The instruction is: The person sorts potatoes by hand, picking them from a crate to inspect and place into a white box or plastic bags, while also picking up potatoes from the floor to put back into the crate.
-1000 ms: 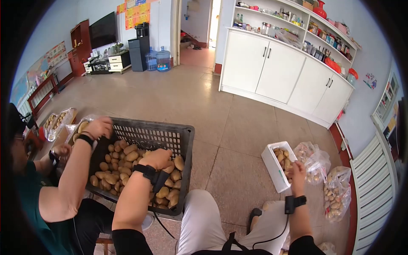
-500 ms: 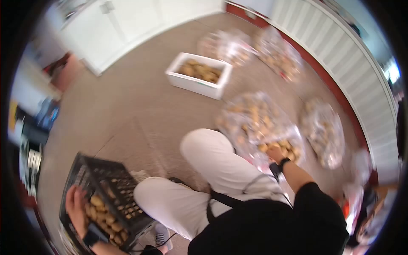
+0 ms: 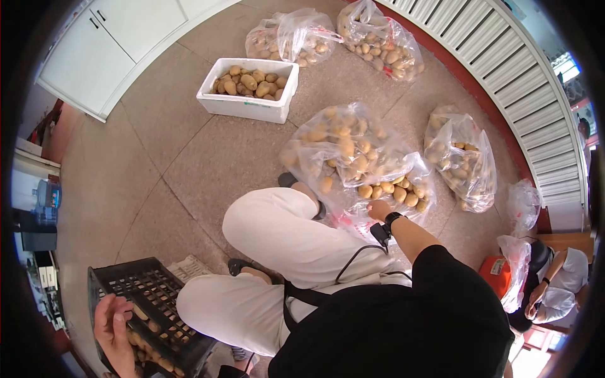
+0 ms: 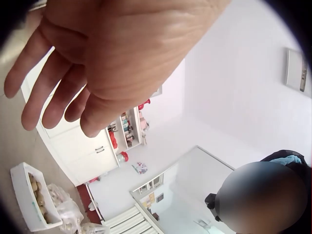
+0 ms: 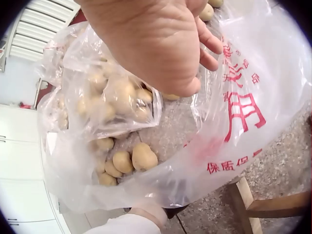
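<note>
My left hand [image 3: 115,331] is raised over the near side of a black plastic crate [image 3: 151,296], its fingers spread loosely and its palm bare in the left wrist view. Potatoes [image 3: 148,356] lie in that crate. Over the mouth of a clear plastic bag [image 5: 229,146] with red printing, my right hand [image 5: 156,44] hangs with loosely bent fingers, thumb apart from them, holding nothing visible. Loose potatoes [image 3: 403,192] lie in the bag just beyond this hand. Behind them is another clear bag of potatoes [image 3: 346,145].
A white foam box [image 3: 246,110] of potatoes stands ahead on the floor. Further bags of potatoes [image 3: 463,164] lie along the radiator [image 3: 504,69] side. White cabinets [image 3: 94,57] are at the far left. Another person [image 3: 561,277] sits at the right edge.
The head view has swung right and down from the crate and cabinets to the bags. My right hand has gone from the foam box to the open bag; my left has lifted off the crate's potatoes.
</note>
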### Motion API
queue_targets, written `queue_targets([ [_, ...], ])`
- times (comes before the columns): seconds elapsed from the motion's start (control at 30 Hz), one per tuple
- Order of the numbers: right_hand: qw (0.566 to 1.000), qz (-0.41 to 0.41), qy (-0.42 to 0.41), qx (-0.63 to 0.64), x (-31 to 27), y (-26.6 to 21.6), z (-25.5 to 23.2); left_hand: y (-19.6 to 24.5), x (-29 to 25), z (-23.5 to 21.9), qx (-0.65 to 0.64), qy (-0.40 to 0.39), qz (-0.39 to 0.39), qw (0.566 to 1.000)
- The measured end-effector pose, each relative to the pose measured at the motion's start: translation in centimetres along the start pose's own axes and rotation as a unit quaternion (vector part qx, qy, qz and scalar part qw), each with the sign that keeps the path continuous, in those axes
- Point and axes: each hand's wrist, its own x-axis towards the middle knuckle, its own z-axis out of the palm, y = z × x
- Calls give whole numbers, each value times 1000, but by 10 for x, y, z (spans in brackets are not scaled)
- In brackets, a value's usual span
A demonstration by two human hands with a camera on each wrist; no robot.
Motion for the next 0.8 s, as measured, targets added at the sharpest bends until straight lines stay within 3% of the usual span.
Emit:
queue_targets([
  [0.17, 999, -40, 10, -20, 24, -27, 20, -6, 55, 31, -61, -7, -28, 998],
  [0.27, 997, -69, 12, 27, 31, -57, 7, -26, 80, 47, -91, 1, -68, 994],
  [0.47, 996, -81, 12, 38, 88, -76, -5, -60, 90, 52, -107, 7, -153, 982],
  [0.57, 998, -41, 41, 28, 112, -84, -6, -69, 92, 56, 20, 52, -102, 993],
  [0.63, 998, -29, 37, 41, 131, -87, 2, -68, 91, 63, 131, 88, -9, 987],
  [0.67, 998, -12, 42, 53, 140, -89, 8, -68, 91, 63, 136, 87, -16, 987],
  [0.7, 998, 12, -6, 55, 134, -106, -7, -67, 92, 62, 166, 90, -16, 982],
  [0.8, 998, 29, -6, 53, 143, -117, 4, -74, 96, 59, 189, 101, -26, 976],
])
